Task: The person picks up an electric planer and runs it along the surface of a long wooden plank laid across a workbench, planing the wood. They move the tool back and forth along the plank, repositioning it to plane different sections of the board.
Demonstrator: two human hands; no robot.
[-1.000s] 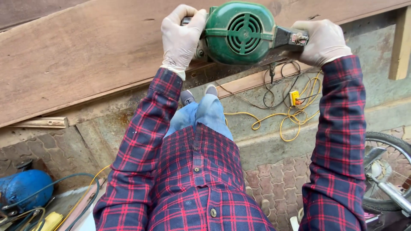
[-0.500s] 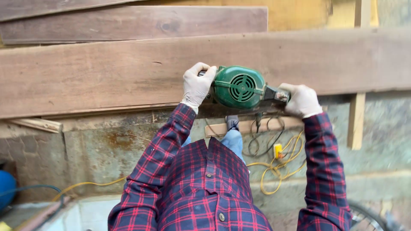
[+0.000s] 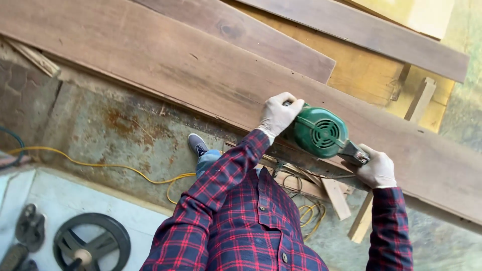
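While both gloved hands grip it, the green round-bodied power tool with a vented plastic housing [image 3: 320, 132] sits on the near edge of the long weathered brown wooden plank [image 3: 165, 65], toward the right of frame. Left hand [image 3: 279, 114], white glove, is wrapped closed over the tool's front end; what it grips is mostly hidden under the fingers. Right hand [image 3: 377, 168], same glove, is closed around the dark grey rear handle [image 3: 354, 152]. Tool underside and any contact with the wood not visible.

Plank surface: matte, grain streaks, a few dark marks; runs diagonally across frame, both ends cut off. Second shorter brown plank [image 3: 251, 35] lies above it, squared end toward the right; a third plank [image 3: 371, 32] lies beyond that over yellowish board [image 3: 371, 75].

Red and navy plaid shirt sleeves [image 3: 221, 190] fill the lower centre. One grey sneaker [image 3: 198, 144] and a bit of blue jeans show below the plank; other foot hidden.

Below: stained, rust-blotched concrete wall [image 3: 115, 130], thin yellow cable [image 3: 100, 165] partly coiled behind the shirt, pale wood offcuts [image 3: 335, 198], black spoked wheel [image 3: 93, 244] at bottom left, partly cropped.
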